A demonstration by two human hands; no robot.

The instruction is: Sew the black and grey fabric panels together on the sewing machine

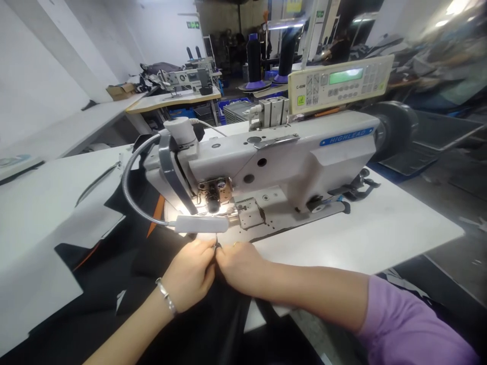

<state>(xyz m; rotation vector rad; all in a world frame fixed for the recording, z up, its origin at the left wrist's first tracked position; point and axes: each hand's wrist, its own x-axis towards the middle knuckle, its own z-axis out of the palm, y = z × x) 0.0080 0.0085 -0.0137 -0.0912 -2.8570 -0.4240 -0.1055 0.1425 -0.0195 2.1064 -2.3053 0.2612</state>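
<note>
My left hand point(192, 274) and my right hand point(240, 266) meet in front of the sewing machine point(281, 157). Both have their fingers closed on the edge of black fabric point(163, 258), just below the lamp head point(201, 224). The fabric spreads over the table to the left and hangs down toward me between my arms. Lamp light falls on the needle area and presser foot, which the lamp head partly hides. My fingertips almost touch each other, and the pinched edge is mostly covered by them.
The white machine table point(411, 223) runs out to the right. A control panel point(342, 83) sits above the machine, with thread cones point(254, 61) behind it. White sheet material point(38, 274) lies on the left, and the flexible lamp neck point(127, 177) curves over the fabric.
</note>
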